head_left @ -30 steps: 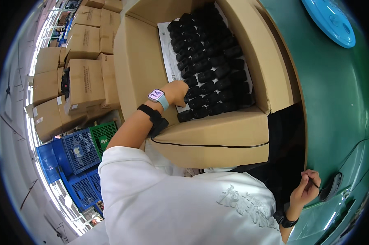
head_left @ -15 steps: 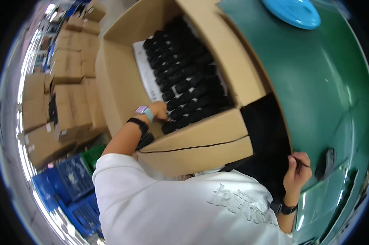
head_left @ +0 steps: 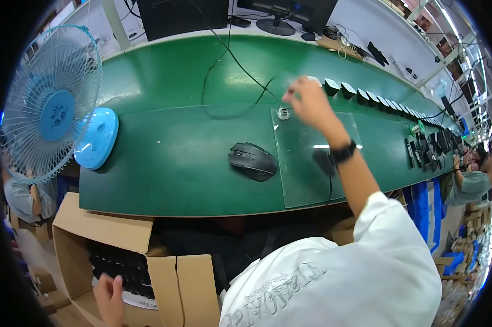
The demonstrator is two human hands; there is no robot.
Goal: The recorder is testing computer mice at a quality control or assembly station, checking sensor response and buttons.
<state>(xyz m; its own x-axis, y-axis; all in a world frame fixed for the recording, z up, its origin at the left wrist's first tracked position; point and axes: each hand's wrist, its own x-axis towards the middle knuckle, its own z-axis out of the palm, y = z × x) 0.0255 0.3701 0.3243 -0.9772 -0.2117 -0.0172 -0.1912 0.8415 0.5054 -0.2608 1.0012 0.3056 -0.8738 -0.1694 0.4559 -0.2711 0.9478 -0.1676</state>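
Observation:
My right hand (head_left: 311, 106) is raised over the far edge of a clear glass sheet (head_left: 297, 185) on the green table. Its fingers are bent and smeared by motion, so any small thing in them cannot be made out. Close to its fingertips lies a small white connector block (head_left: 283, 113) on a dark cable. A black computer mouse (head_left: 252, 161) rests left of the glass. Below my right wrist is a blurred dark object (head_left: 325, 162) with a thin cord. My left hand (head_left: 109, 297), fingers loosely bent and apart, is over a cardboard box (head_left: 183, 289) holding rows of black items (head_left: 123, 272).
A blue fan (head_left: 58, 115) stands at the left. White-topped black blocks (head_left: 363, 97) line the far right, with black parts (head_left: 428, 150) nearer. Monitors (head_left: 183, 19) stand along the back. People sit at both sides, near blue crates (head_left: 424, 210).
The view has swung from the box to the table. My right hand has moved from the near table edge to the glass's far side. My left hand has come away from the black items.

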